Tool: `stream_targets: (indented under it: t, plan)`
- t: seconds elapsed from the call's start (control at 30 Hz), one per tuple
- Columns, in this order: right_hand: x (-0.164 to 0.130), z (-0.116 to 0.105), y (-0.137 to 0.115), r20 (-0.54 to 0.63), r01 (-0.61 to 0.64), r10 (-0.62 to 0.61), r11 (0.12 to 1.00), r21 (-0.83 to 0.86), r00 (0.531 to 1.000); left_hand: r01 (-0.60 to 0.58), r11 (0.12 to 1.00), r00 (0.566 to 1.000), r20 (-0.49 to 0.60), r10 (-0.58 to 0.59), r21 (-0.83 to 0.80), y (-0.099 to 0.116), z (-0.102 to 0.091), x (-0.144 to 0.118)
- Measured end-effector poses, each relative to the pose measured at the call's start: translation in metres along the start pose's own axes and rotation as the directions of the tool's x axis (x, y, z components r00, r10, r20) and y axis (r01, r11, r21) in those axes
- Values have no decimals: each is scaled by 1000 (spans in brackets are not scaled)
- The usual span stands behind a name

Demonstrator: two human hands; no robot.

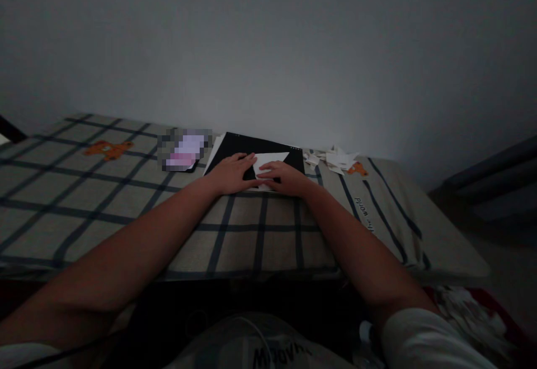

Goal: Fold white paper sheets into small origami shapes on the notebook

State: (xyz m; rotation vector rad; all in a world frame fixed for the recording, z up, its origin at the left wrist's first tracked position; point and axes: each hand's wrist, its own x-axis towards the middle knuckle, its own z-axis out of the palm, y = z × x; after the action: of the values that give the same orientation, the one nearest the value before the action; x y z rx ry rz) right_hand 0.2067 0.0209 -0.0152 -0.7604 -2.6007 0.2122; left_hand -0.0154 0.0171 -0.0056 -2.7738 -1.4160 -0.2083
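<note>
A white sheet of paper (274, 158), its visible edge slanting to a point at the right, lies on a dark, flat board or folder (243, 145). My left hand (231, 174) rests on the left of the dark board, fingers stretched out and their tips at the paper's left edge. From the right, my right hand (287, 178) lies over the paper with its fingers extended and apart. Both thumbs come close together at the paper's near edge. Part of the paper is hidden under the hands, so any fold there is unclear.
A blurred phone (184, 152) lies left of the board. White paper scraps (339, 159) are heaped on the right. The checked tablecloth (168, 207) has orange bear figures (109, 150) on it. A grey wall (268, 50) stands directly behind the table.
</note>
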Motion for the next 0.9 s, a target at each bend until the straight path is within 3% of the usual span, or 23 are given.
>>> stream_targets:
  t: [0.13, 0.23, 0.33, 0.63, 0.9]
  plan:
    - [-1, 2, 6, -47, -35, 36, 999, 15, 998, -22, 1000, 1000, -13, 22, -4, -5, 1, 1]
    - [-4, 4, 13, -91, -152, 152, 988, 8, 984, -24, 1000, 999, -32, 24, -3, -7, 3, 2]
    - [-6, 4, 16, -60, -230, 229, 973, -8, 972, -15, 1000, 999, -35, 15, -5, -8, 3, 2]
    - [-4, 4, 16, -34, -254, 253, 967, -30, 967, 37, 999, 999, 3, -37, 3, -6, 0, 2]
    - [-4, 4, 16, -33, -234, 233, 971, -44, 972, -22, 1000, 999, -35, 22, 18, -3, 1, -1]
